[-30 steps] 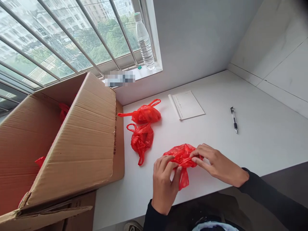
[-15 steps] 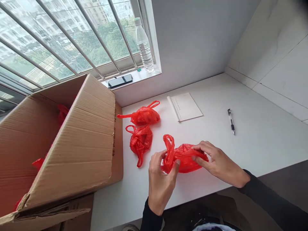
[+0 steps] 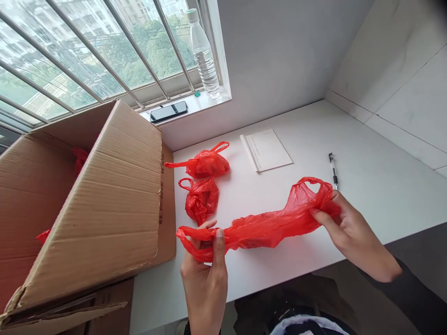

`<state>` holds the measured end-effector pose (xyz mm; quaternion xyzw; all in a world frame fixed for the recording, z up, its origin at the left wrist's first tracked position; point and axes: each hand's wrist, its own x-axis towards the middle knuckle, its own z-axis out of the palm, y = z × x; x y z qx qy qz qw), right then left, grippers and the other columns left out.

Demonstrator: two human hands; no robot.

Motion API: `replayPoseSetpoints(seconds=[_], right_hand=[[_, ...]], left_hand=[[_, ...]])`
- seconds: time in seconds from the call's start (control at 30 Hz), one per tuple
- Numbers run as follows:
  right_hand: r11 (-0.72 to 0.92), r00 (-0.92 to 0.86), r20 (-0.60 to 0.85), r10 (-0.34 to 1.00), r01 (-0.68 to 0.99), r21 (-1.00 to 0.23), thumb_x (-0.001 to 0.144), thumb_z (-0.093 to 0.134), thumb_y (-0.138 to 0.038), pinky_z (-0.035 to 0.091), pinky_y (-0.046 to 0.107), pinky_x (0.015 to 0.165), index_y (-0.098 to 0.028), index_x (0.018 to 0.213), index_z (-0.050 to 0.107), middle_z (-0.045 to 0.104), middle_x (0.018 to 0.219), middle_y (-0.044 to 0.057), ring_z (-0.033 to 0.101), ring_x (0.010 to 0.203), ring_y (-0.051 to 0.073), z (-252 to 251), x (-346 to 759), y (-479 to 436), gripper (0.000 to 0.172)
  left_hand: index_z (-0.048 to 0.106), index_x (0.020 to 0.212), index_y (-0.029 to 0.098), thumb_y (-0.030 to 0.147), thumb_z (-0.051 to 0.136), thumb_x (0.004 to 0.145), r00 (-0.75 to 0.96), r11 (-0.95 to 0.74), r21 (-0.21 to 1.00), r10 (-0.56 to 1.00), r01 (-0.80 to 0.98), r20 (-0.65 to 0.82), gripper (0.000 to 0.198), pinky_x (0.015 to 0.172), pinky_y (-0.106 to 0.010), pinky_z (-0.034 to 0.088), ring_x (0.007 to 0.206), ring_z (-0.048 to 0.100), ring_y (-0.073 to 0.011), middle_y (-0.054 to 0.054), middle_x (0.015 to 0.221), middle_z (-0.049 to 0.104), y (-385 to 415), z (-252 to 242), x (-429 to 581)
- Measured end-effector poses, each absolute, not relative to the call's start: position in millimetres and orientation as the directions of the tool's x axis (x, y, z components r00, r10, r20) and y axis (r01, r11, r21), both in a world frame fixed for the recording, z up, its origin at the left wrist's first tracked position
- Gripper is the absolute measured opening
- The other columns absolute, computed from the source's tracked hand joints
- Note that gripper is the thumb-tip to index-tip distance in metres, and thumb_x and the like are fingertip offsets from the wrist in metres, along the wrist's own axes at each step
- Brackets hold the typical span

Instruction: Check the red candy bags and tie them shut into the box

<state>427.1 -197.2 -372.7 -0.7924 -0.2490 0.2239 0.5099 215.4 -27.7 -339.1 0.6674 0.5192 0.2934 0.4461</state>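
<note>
Head view: left hand (image 3: pixel 204 274) and right hand (image 3: pixel 352 232) stretch a red bag (image 3: pixel 265 228), fingers (image 3: pixel 219 242) pinching each end. Smoothing it needs even tension.

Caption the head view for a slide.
Left hand and right hand hold a red plastic bag stretched above a white table beside a cardboard box.

On the white table (image 3: pixel 366 186) lie a knotted red bag (image 3: pixel 206 164), a second red bag (image 3: pixel 200 201) just beside it, a notepad (image 3: pixel 267 150) and a pen (image 3: pixel 333 170). A cardboard box (image 3: pixel 104 209) seems to rest on its left end.
</note>
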Motion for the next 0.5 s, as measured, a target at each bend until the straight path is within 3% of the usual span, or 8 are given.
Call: replayPoseSetpoints(seconds=[0.07, 0.17, 0.2, 0.27, 0.3, 0.37, 0.43, 0.5], right_hand=[[-0.332, 0.833, -0.012, 0.553, 0.207, -0.920, 0.094, 0.064, -0.041, 0.057, 0.043, 0.087, -0.033, 0.124, 0.054, 0.064, 0.121, 0.004, 0.065, 0.113, 0.028, -367.6, 422.7, -198.4, 0.033], [-0.122, 0.842, 0.354, 0.407, 0.434, -0.892, 0.086, 0.072, -0.024, 0.050, 0.050, 0.103, -0.034, 0.129, 0.054, 0.058, 0.131, 0.008, 0.059, 0.123, 0.029, -346.3, 406.5, -197.8, 0.048], [-0.041, 0.778, 0.466, 0.421, 0.530, -0.847, 0.085, 0.071, -0.016, 0.052, 0.047, 0.101, -0.033, 0.126, 0.057, 0.060, 0.124, 0.007, 0.061, 0.117, 0.027, -338.9, 400.3, -195.8, 0.046], [0.070, 0.553, 0.529, 0.644, 0.645, -0.761, 0.089, 0.062, -0.008, 0.055, 0.042, 0.092, -0.031, 0.124, 0.057, 0.063, 0.112, 0.006, 0.064, 0.106, 0.023, -329.5, 390.7, -188.6, 0.042], [0.086, 0.414, 0.470, 0.780, 0.672, -0.735, 0.094, 0.056, -0.007, 0.056, 0.039, 0.087, -0.029, 0.123, 0.057, 0.065, 0.108, 0.005, 0.064, 0.101, 0.022, -328.9, 388.0, -184.1, 0.036], [0.009, 0.198, 0.216, 0.956, 0.716, -0.698, 0.101, 0.044, -0.011, 0.055, 0.037, 0.076, -0.024, 0.114, 0.057, 0.067, 0.099, 0.005, 0.066, 0.088, 0.020, -335.7, 387.5, -175.6, 0.023], [-0.122, 0.138, -0.021, 0.990, 0.782, -0.611, 0.101, 0.038, -0.010, 0.052, 0.036, 0.065, -0.021, 0.103, 0.059, 0.067, 0.087, 0.004, 0.064, 0.073, 0.020, -349.0, 391.5, -170.7, 0.023], [-0.196, 0.148, -0.132, 0.980, 0.835, -0.514, 0.094, 0.043, -0.006, 0.048, 0.035, 0.061, -0.020, 0.105, 0.061, 0.066, 0.080, 0.003, 0.063, 0.067, 0.021, -361.6, 396.3, -168.8, 0.026]], left_hand=[[0.065, 0.121, 0.027, 0.048, 0.074, 0.087, 0.311, 0.038, 0.936, 0.938, 0.349, -0.154, 0.041, 0.088, -0.030, 0.055, 0.104, 0.070, -0.0213, -0.004, 0.116, 0.073, -27.9, -335.4, 220.1], [0.063, 0.118, 0.024, 0.046, 0.078, 0.083, 0.344, 0.133, 0.960, 0.914, 0.245, -0.215, 0.044, 0.085, -0.026, 0.056, 0.106, 0.070, -0.0206, -0.005, 0.114, 0.072, -29.6, -329.0, 227.9], [0.063, 0.116, 0.023, 0.045, 0.080, 0.082, 0.347, 0.142, 0.963, 0.912, 0.231, -0.218, 0.043, 0.083, -0.025, 0.056, 0.104, 0.070, -0.0201, -0.005, 0.108, 0.073, -30.1, -327.8, 229.9], [0.064, 0.112, 0.022, 0.044, 0.080, 0.082, 0.369, 0.135, 0.966, 0.905, 0.220, -0.210, 0.040, 0.080, -0.025, 0.056, 0.095, 0.070, -0.0186, -0.003, 0.097, 0.072, -30.7, -327.1, 232.0], [0.065, 0.108, 0.021, 0.043, 0.079, 0.083, 0.386, 0.121, 0.969, 0.901, 0.216, -0.198, 0.036, 0.079, -0.025, 0.056, 0.092, 0.070, -0.0181, -0.003, 0.094, 0.072, -30.9, -327.2, 232.2], [0.068, 0.097, 0.020, 0.044, 0.077, 0.084, 0.403, 0.101, 0.968, 0.895, 0.230, -0.189, 0.029, 0.078, -0.025, 0.056, 0.087, 0.069, -0.0180, -0.003, 0.091, 0.071, -31.1, -327.8, 230.9], [0.069, 0.090, 0.019, 0.046, 0.078, 0.083, 0.376, 0.115, 0.956, 0.901, 0.270, -0.215, 0.029, 0.076, -0.026, 0.056, 0.084, 0.068, -0.0182, -0.003, 0.087, 0.071, -31.7, -327.9, 228.5], [0.071, 0.090, 0.019, 0.049, 0.080, 0.079, 0.323, 0.160, 0.941, 0.911, 0.298, -0.258, 0.034, 0.075, -0.026, 0.056, 0.083, 0.068, -0.0185, -0.003, 0.084, 0.072, -32.8, -327.4, 226.2]])
